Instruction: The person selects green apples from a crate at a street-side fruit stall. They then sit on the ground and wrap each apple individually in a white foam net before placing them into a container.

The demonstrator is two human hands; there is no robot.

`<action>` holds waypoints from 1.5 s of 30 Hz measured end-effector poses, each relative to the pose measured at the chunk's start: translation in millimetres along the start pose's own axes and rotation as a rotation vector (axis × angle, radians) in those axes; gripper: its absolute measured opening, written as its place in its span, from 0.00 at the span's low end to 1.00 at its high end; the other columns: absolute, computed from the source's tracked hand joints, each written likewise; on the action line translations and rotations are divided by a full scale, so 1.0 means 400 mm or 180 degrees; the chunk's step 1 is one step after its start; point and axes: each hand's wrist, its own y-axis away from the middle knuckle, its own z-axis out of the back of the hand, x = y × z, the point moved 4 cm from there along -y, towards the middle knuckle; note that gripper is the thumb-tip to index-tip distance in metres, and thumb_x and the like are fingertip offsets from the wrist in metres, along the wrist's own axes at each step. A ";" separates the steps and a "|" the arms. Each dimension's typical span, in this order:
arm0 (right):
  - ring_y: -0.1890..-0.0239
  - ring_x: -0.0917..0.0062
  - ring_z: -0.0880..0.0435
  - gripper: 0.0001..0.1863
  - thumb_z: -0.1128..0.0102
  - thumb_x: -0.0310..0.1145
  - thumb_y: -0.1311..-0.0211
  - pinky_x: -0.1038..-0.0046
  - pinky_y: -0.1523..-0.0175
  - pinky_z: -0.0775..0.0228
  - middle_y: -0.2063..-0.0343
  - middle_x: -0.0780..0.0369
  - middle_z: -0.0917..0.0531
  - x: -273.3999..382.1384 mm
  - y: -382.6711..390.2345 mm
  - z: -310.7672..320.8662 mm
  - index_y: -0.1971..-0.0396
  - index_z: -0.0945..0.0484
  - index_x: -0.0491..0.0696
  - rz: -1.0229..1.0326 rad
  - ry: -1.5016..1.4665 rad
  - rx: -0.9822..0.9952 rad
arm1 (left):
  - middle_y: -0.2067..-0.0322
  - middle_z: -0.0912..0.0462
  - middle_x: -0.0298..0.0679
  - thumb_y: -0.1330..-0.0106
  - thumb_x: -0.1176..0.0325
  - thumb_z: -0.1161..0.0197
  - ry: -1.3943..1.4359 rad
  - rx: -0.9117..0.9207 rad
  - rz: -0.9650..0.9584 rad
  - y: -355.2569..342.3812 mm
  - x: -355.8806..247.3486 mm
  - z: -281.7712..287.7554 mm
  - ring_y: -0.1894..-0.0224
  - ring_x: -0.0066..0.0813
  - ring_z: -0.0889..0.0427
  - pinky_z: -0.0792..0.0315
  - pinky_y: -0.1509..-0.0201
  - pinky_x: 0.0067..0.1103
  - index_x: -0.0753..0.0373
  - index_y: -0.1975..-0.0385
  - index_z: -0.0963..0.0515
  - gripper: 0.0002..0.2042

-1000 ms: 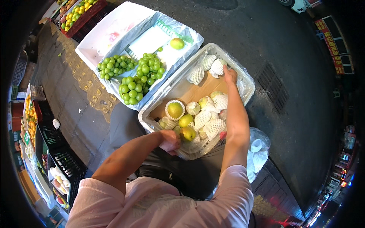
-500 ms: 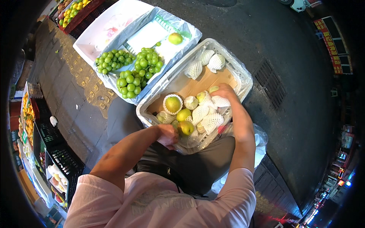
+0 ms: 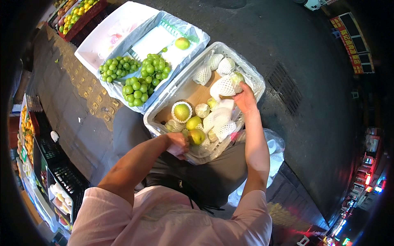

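Item: white plastic crate (image 3: 254,76), held across my lap, tilted, with a brown cardboard sheet (image 3: 193,92) lining its floor.

Contents: several pears in white foam net sleeves. Two sleeved ones (image 3: 219,63) lie at the far end; one pear in a foam cup (image 3: 182,111) sits near the middle; bare yellow-green pears (image 3: 193,123) cluster at the near end among loose sleeves.

My right hand (image 3: 246,98): reaching into the crate from the right rim, fingers clamped on a netted pear (image 3: 227,85), lifted just above the others, green skin showing at its top.

My left hand (image 3: 177,144): at the near rim of the crate, fingers curled together against the edge, touching a bare yellow pear (image 3: 197,136). I cannot tell whether it grips the fruit or only the rim.

Adjacent: white foam box (image 3: 123,28) lined with clear plastic, just beyond the crate, holding a heap of small green fruit (image 3: 137,80) and a single green pear (image 3: 182,43) on a white sheet.

Further: red crate of yellow and green fruit (image 3: 78,12) at the top left; black crates (image 3: 61,176) along the left; clear bag of foam sleeves (image 3: 275,151) under my right elbow; dark pavement with a drain grate (image 3: 287,88).
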 end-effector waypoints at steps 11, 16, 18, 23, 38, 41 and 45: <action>0.36 0.63 0.24 0.29 0.43 0.40 0.31 0.53 0.30 0.36 0.39 0.55 0.22 -0.100 0.226 -0.245 0.34 0.32 0.42 0.0065 -0.0839 0.0083 | 0.71 0.19 0.39 0.38 0.45 0.35 0.0120 -0.0938 0.0065 0.021 -0.013 0.082 0.67 0.41 0.17 0.21 0.66 0.34 0.59 0.76 0.20 0.21; 0.38 0.66 0.22 0.25 0.43 0.37 0.29 0.56 0.32 0.32 0.43 0.57 0.20 -0.147 0.250 -0.240 0.37 0.29 0.43 0.0127 -0.0920 0.0180 | 0.72 0.21 0.39 0.37 0.55 0.29 -0.0018 -0.2721 0.0975 0.055 -0.001 0.217 0.69 0.40 0.20 0.24 0.69 0.31 0.61 0.63 0.21 0.15; 0.39 0.66 0.22 0.24 0.44 0.36 0.28 0.55 0.33 0.30 0.42 0.57 0.20 -0.175 0.252 -0.239 0.36 0.30 0.44 0.0128 -0.0781 0.0057 | 0.69 0.22 0.41 0.38 0.58 0.27 0.1067 -0.3701 0.1772 0.053 0.050 0.259 0.67 0.37 0.20 0.24 0.67 0.28 0.63 0.51 0.24 0.22; 0.46 0.65 0.16 0.22 0.46 0.41 0.25 0.60 0.44 0.21 0.45 0.58 0.18 -0.231 0.259 -0.314 0.39 0.28 0.45 -0.0025 -0.0417 -0.0224 | 0.59 0.24 0.39 0.34 0.63 0.29 0.1858 -0.3652 0.2101 0.079 0.113 0.294 0.57 0.28 0.23 0.23 0.58 0.24 0.65 0.40 0.29 0.25; 0.54 0.63 0.15 0.26 0.42 0.47 0.28 0.67 0.51 0.22 0.48 0.52 0.18 -0.240 0.235 -0.304 0.39 0.29 0.45 0.0035 -0.0189 -0.0346 | 0.75 0.17 0.41 0.36 0.69 0.31 0.1566 -0.4892 0.2837 0.223 0.176 0.327 0.76 0.27 0.20 0.25 0.69 0.24 0.67 0.54 0.20 0.13; 0.44 0.57 0.18 0.29 0.37 0.39 0.34 0.63 0.38 0.26 0.45 0.53 0.19 -0.184 0.283 -0.334 0.37 0.31 0.41 0.0440 -0.0085 -0.0032 | 0.76 0.17 0.41 0.36 0.69 0.31 0.1446 -0.4927 0.2789 0.211 0.178 0.336 0.76 0.26 0.20 0.25 0.69 0.24 0.67 0.55 0.20 0.13; 0.37 0.67 0.24 0.48 0.22 0.33 0.52 0.65 0.30 0.34 0.39 0.57 0.24 -0.211 0.300 -0.362 0.30 0.37 0.40 0.0611 0.0426 0.0133 | 0.74 0.16 0.42 0.36 0.68 0.31 0.1503 -0.4685 0.2923 0.203 0.183 0.321 0.75 0.26 0.19 0.24 0.68 0.23 0.68 0.56 0.18 0.13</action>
